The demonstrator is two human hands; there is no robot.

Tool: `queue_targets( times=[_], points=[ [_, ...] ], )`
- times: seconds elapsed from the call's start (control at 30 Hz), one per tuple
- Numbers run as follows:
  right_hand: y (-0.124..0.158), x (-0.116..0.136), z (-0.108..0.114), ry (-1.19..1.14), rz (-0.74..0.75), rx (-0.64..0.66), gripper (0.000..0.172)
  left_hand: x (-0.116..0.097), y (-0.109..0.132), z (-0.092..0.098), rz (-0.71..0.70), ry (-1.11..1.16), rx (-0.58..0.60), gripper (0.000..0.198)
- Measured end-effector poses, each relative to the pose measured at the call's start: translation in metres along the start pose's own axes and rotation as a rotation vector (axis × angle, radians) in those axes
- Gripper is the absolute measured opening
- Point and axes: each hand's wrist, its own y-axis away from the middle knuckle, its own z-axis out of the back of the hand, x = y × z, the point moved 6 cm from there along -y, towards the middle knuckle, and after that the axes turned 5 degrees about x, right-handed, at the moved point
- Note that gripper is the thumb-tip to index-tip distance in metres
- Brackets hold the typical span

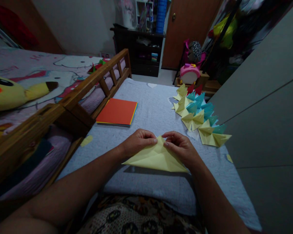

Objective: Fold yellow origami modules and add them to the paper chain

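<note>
A sheet of yellow paper point(158, 158), folded into a wide, low triangle, is held just above the bedcover near my lap. My left hand point(140, 142) pinches it close to the top point, thumb in front and fingers behind. On the other side of that point, my right hand point(179, 145) grips the paper between thumb and fingers. The fingertips behind the paper are partly hidden. Both hands are close together, with a small gap between the thumbs.
A stack of coloured paper point(117, 111), orange on top, lies left of centre. Folded yellow shapes point(193, 119) and blue ones point(197, 103) stand in rows at the right. A wooden rail point(88, 86) runs along the left, beside a pale cabinet-like panel point(266, 107) opposite.
</note>
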Motion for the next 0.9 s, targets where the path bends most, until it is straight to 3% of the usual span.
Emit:
queue_targets(
  times=[0.37, 0.9],
  points=[
    [-0.004, 0.003, -0.005, 0.057, -0.073, 0.043, 0.03, -0.004, 0.001, -0.01, -0.089, -0.095, 0.122, 0.028],
    [-0.003, 0.006, -0.006, 0.057, -0.074, 0.019, 0.035, -0.004, 0.001, -0.011, -0.104, -0.142, 0.142, 0.029]
  ],
)
